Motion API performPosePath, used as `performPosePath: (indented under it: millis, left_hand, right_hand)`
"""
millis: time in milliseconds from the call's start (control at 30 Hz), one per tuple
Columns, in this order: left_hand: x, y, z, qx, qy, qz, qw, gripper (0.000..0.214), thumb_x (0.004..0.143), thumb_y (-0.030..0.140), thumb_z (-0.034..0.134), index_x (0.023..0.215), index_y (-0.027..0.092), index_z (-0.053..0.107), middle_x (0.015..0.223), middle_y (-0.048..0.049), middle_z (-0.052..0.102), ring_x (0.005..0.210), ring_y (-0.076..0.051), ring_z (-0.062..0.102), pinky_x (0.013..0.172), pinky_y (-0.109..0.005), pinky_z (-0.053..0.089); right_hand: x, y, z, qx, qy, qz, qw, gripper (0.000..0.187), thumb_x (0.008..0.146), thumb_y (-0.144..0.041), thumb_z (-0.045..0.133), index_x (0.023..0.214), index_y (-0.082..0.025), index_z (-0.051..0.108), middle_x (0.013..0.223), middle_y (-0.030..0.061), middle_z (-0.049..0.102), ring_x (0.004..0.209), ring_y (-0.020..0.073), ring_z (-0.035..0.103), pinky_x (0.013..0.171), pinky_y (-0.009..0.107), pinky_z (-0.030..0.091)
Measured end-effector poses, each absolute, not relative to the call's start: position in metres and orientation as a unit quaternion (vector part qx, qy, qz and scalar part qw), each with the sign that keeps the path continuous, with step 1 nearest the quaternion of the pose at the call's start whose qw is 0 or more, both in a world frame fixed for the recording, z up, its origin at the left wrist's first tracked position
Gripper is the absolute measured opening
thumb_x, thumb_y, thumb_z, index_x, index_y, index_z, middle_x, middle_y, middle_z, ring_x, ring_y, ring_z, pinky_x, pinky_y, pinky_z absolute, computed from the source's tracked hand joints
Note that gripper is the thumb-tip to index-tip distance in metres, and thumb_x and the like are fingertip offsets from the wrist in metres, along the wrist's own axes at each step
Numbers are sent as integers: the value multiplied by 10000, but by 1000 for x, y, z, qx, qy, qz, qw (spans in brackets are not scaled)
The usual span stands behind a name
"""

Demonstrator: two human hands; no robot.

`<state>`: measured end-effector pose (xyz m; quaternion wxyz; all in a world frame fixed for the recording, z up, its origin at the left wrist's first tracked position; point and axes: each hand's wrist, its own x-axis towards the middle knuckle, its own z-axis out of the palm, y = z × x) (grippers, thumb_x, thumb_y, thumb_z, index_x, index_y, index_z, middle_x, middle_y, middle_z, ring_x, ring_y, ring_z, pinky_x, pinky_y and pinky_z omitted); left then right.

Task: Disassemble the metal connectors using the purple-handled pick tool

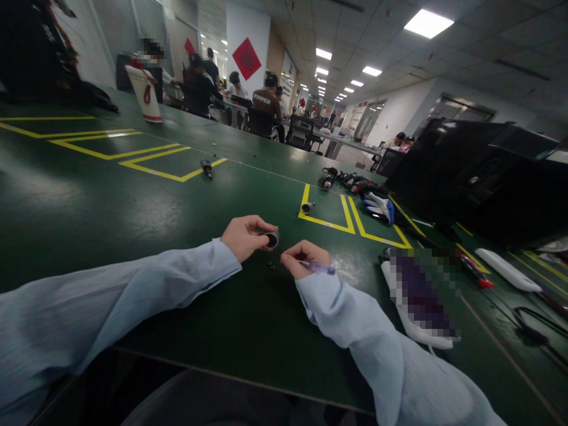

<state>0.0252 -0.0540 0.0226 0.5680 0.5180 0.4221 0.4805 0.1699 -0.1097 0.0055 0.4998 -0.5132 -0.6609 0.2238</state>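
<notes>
In my left hand (245,238), a short round grey metal cup-like part (272,239) is pinched between thumb and fingers, its dark opening turned toward my right side. My right hand (306,258) is closed around a slim screwdriver (320,268) with a translucent purple handle; the handle's end sticks out back over the wrist, and the tip is hidden by the fingers. The two hands are close together but apart, just above the green table. Below and between them lie a few tiny dark nut-like pieces (271,265).
On the green table (199,331), a metal part (307,207) sits inside a yellow-taped box, and a dark fitting (206,168) lies farther left. A paper cup (145,94), gloves (378,207), a white-edged device (417,302), a red-handled tool (477,272) and black equipment (465,171) surround the area.
</notes>
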Motion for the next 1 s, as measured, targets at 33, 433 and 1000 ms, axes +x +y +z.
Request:
performPosePath:
  millis: [33,433,1000]
  left_hand:
    - [24,-52,23,522,429,479,560,159,496,16,625,623,85,558,744,-58,667,650,-167,638,551,-278,555]
    - [18,-47,26,503,455,468,566,181,559,21,625,720,96,589,754,-53,654,656,-167,639,658,-336,566]
    - [18,-48,23,499,455,463,574,171,556,5,613,704,87,588,758,-59,654,653,-163,633,627,-318,568]
  right_hand:
    - [171,-108,6,-528,-619,296,501,112,652,-252,585,575,-171,569,519,3,612,453,119,551,444,231,448]
    - [173,-99,-4,-542,-547,445,457,87,537,-141,607,475,-163,550,415,-44,575,359,70,506,353,157,392]
    - [172,-94,4,-569,-472,521,427,114,569,-90,517,491,-169,493,356,-58,550,314,66,498,318,143,406]
